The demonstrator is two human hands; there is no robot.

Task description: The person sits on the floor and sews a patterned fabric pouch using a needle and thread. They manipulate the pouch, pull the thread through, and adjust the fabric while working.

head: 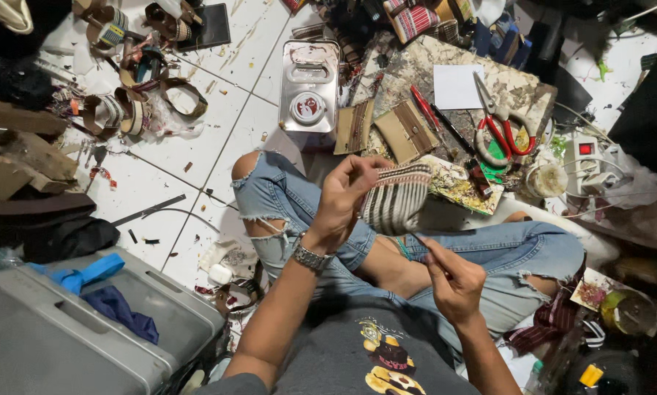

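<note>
My left hand (344, 199) grips a small pouch of striped woven cloth (397, 197), dark and cream, held above my crossed legs in torn blue jeans (284, 196). A metal watch (311, 257) sits on that wrist. My right hand (453, 279) is lower and to the right, its fingers pinched together at the pouch's lower edge; whatever it pinches is too small to make out.
A work board (416, 66) lies ahead with red-handled scissors (501, 126), a white paper (456, 86), pens and brown cloth pieces (405, 132). A metal can (309, 86) stands on the white tiled floor. Woven straps (131, 95) lie at the left, a grey case (65, 336) at the lower left.
</note>
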